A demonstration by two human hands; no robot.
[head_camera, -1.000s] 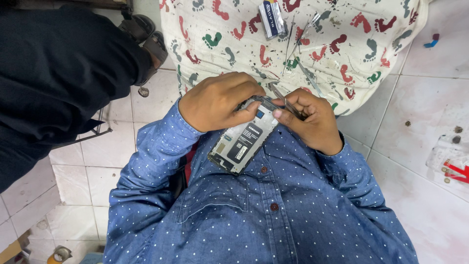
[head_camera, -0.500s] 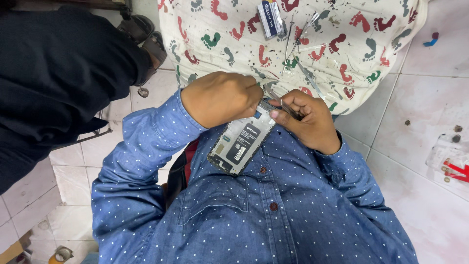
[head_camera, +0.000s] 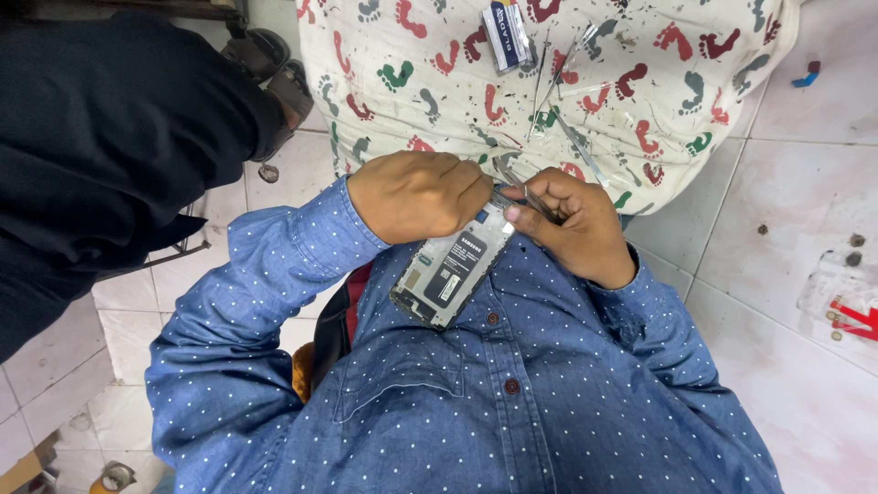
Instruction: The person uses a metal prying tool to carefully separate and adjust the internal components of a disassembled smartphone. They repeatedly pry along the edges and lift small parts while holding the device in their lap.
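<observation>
Already the phone (head_camera: 450, 272) lies opened against the blue shirt (head_camera: 512, 402), battery showing. Left hand (head_camera: 419, 195) is closed over its top end; right hand (head_camera: 578, 222) pinches tweezers (head_camera: 523, 189) there, tip likely inside. Reassembly is not yet done; 1 spare battery (head_camera: 506, 35) waits on the cloth (head_camera: 604, 82).

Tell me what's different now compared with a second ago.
Very little. The left hand holds the opened phone against the chest as before; the right hand keeps the tweezers at its top edge. The left sleeve shifted slightly. The cloth and its tools stayed put.
</observation>
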